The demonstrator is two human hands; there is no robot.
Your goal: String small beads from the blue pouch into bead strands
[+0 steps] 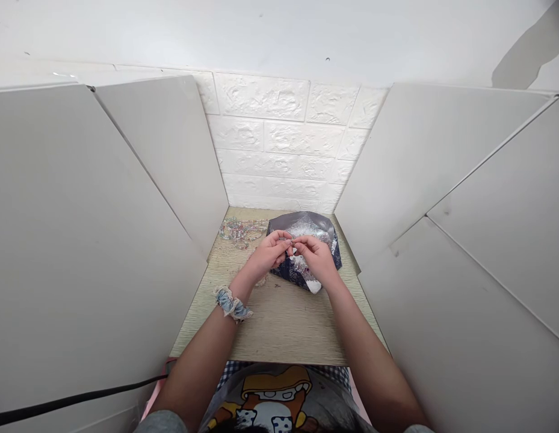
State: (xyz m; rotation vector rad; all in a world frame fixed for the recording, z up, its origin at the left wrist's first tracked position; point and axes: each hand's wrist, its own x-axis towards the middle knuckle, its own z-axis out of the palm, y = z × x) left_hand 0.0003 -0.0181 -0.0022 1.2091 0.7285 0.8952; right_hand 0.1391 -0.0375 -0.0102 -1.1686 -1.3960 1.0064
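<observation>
My left hand [275, 248] and my right hand [313, 255] meet fingertip to fingertip over an opened bag. Both are closed in a pinch. Whatever lies between the fingertips is too small to make out. The bag [301, 222] is dark blue outside with a silvery lining, and small beads seem to lie inside it. Multicoloured strings of beads [241, 232] lie heaped on the table behind my left hand. A paler bead string [262, 280] is partly hidden under my left wrist. A tiny dark piece [277, 285] rests on the table in front of the bag.
The narrow wooden table [288, 331] stands against a white brick-pattern wall [279, 135]. Tall pale panels [157, 138] close in on the left, and similar panels [387, 174] on the right. A black cable [80, 398] runs in at lower left. A blue scrunchie [232, 304] circles my left wrist.
</observation>
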